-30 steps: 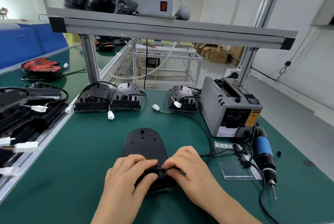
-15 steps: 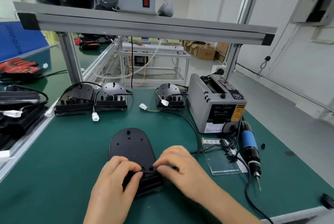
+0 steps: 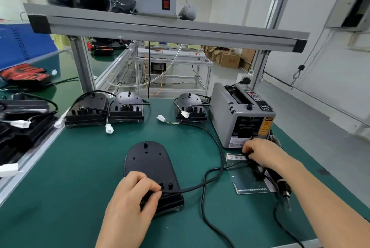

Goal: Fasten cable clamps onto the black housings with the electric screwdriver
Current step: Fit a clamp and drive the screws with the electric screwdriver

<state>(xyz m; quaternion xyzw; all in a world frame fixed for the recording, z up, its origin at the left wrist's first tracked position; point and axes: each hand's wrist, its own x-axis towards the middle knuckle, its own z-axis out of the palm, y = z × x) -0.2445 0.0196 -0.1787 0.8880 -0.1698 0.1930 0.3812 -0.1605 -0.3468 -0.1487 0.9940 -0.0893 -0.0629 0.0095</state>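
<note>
A black housing (image 3: pixel 148 159) lies flat on the green mat in front of me. My left hand (image 3: pixel 130 203) rests on its near end, thumb and forefinger pinching the black cable (image 3: pixel 220 159) where it meets the housing. My right hand (image 3: pixel 262 151) is off to the right, fingers curled down onto small black parts on a clear plastic bag (image 3: pixel 248 183). Whether it holds one is hidden. The electric screwdriver (image 3: pixel 283 187) lies on the mat under my right forearm, tip pointing toward me.
A grey tape dispenser (image 3: pixel 240 119) stands just behind my right hand. Three more housings (image 3: pixel 86 109) (image 3: pixel 127 107) (image 3: pixel 190 105) with cables and white connectors line the back of the mat. Black parts fill the belt at left (image 3: pixel 24 127). An aluminium post (image 3: pixel 82 67) rises at back left.
My right hand has left the housing and moved right to the bag of small parts by the tape dispenser. My left hand stays on the housing, holding the cable.
</note>
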